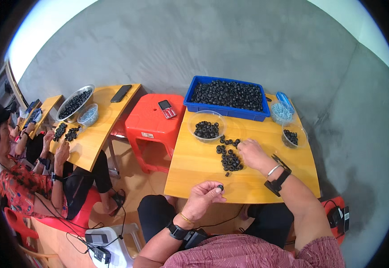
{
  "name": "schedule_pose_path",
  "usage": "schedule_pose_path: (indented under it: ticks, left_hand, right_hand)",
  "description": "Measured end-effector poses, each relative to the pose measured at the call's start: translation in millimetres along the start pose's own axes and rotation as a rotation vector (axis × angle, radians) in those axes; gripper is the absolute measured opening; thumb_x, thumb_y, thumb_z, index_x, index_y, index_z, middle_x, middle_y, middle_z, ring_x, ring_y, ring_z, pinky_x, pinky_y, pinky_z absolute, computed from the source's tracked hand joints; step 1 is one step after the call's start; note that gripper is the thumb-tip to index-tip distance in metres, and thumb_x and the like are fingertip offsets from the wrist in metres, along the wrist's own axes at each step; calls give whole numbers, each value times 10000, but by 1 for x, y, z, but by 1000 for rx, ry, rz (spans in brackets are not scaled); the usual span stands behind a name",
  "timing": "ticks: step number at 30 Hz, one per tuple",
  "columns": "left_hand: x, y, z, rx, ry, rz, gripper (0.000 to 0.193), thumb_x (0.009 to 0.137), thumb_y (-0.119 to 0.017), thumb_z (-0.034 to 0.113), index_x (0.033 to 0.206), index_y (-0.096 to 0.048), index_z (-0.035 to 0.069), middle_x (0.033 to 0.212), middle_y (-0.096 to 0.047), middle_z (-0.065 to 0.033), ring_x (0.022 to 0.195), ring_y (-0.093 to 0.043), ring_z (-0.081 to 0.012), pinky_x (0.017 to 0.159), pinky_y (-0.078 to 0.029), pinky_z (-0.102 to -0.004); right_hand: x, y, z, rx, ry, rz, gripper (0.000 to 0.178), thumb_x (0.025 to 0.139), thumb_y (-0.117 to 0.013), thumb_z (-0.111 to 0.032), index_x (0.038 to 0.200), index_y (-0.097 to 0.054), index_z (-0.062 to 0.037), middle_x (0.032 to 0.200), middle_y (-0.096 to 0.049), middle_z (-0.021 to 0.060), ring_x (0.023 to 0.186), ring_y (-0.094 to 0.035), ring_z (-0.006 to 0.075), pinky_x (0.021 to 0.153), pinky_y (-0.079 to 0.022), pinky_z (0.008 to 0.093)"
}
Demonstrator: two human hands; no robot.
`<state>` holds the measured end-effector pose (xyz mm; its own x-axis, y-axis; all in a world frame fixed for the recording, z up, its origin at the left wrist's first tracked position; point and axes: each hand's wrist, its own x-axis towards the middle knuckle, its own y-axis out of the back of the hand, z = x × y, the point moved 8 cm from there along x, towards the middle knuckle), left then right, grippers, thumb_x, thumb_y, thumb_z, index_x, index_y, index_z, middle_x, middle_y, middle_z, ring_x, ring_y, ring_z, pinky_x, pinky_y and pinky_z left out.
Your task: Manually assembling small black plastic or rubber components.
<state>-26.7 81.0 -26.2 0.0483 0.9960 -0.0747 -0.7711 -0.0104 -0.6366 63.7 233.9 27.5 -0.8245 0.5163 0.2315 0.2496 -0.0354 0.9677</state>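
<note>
My left hand (202, 199), near the table's front edge, pinches a small black ring-shaped part (220, 187) between thumb and fingers. My right hand (253, 155) is over the table, its fingers bent together at the right edge of a loose group of black ring-shaped parts (231, 161). Whatever its fingertips hold, if anything, is hidden. Behind that group stands a clear round bowl (223, 121) with more black rings in it. At the right, a clear tub (302, 142) holds black parts, and another tub (282, 117) contains small light-blue pieces.
A blue tray (230, 112) heaped with black rings sits at the table's back, beside a blue packet (285, 101). Left of my table, a red stool (152, 123) bears a keypad phone (167, 109). Further left, other people work at yellow tables (97, 134) with similar bowls.
</note>
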Motion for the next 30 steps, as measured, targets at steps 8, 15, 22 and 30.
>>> schedule_pose_path:
  ticks: [8,15,22,30]
  left_hand:
    - [-11,-28,22,-78,-119,-94,160,843,-508,51,992,-554,18,867,-583,-62,767,-577,-138,733,-511,-327]
    - [-26,-56,33,57,-190,-153,163,838,-510,31,992,-551,0,865,-591,-55,765,-585,-137,724,-510,-314]
    - [-35,-62,35,239,-279,-107,173,814,-543,8,985,-550,-16,855,-602,-64,754,-592,-135,726,-500,-273]
    - [-37,-69,39,273,-310,-140,181,817,-533,-7,995,-534,-40,883,-605,-96,788,-595,-151,736,-498,-270]
  right_hand:
    - [-59,47,-45,1297,-268,304,76,854,-497,-80,882,-521,-14,720,-504,-13,614,-478,57,562,-399,186]
    - [-91,50,-98,1863,-278,174,91,874,-472,-91,918,-501,-16,739,-531,33,626,-528,102,569,-449,227]
    - [-100,51,-112,2045,-233,150,89,867,-468,-62,929,-503,-7,747,-521,44,668,-508,104,590,-458,263]
    - [-97,41,-112,2091,-214,131,79,857,-475,-46,921,-509,-16,736,-535,56,666,-516,129,578,-448,293]
